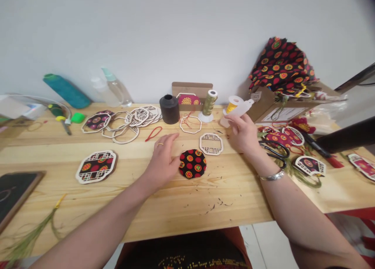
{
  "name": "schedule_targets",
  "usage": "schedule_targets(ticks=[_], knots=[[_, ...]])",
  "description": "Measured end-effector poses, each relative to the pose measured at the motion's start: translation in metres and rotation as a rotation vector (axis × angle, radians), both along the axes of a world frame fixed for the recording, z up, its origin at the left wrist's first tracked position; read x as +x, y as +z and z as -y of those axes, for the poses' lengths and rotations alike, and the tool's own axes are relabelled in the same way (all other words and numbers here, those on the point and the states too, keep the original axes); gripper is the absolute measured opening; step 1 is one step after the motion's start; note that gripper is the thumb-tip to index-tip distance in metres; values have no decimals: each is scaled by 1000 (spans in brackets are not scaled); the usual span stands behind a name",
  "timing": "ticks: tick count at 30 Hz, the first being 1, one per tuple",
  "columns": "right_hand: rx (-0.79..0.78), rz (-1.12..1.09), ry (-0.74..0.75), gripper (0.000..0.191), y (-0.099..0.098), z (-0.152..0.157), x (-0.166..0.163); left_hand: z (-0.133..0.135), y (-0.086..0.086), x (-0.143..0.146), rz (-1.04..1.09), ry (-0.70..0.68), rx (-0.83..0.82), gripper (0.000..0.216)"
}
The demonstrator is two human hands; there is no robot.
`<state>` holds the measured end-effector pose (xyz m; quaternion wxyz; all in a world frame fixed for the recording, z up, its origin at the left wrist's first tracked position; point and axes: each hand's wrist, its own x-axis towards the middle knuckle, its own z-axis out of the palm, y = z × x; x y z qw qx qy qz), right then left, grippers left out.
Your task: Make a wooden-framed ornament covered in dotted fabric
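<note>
My right hand [243, 135] is closed around a small translucent white squeeze bottle [241, 108], tilted with its narrow nozzle toward the right. My left hand [163, 159] rests on the table with fingers stretched out, holding nothing. Its thumb is at the left edge of a patterned black fabric piece [192, 164] with red and orange flowers. Just behind that piece lies a pale wooden lattice frame [211, 135]. A red cord loop [153, 134] lies beyond my left fingers.
Spools stand at the back: black [169, 109], olive [209, 103] and yellow [233, 105]. Several wooden frames [125, 129] lie back left, near a framed fabric piece [96, 166]. Black-handled scissors [275, 151] lie by my right wrist. A cardboard box [263, 105] holds patterned fabric [281, 66].
</note>
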<state>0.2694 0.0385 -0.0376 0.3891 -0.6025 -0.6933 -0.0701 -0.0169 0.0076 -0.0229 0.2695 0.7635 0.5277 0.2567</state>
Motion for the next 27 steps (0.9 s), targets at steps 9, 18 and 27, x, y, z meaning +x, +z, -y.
schedule_targets(ticks=[9,18,27], knots=[[-179,88,37,41,-3,-2,2,2,6,2,-27,4,-48,60],[-249,25,72,44,-6,-1,5,1,8,3,-15,1,-67,60],[-140,288,-181,37,21,28,-23,2,5,2,3,4,-48,59]])
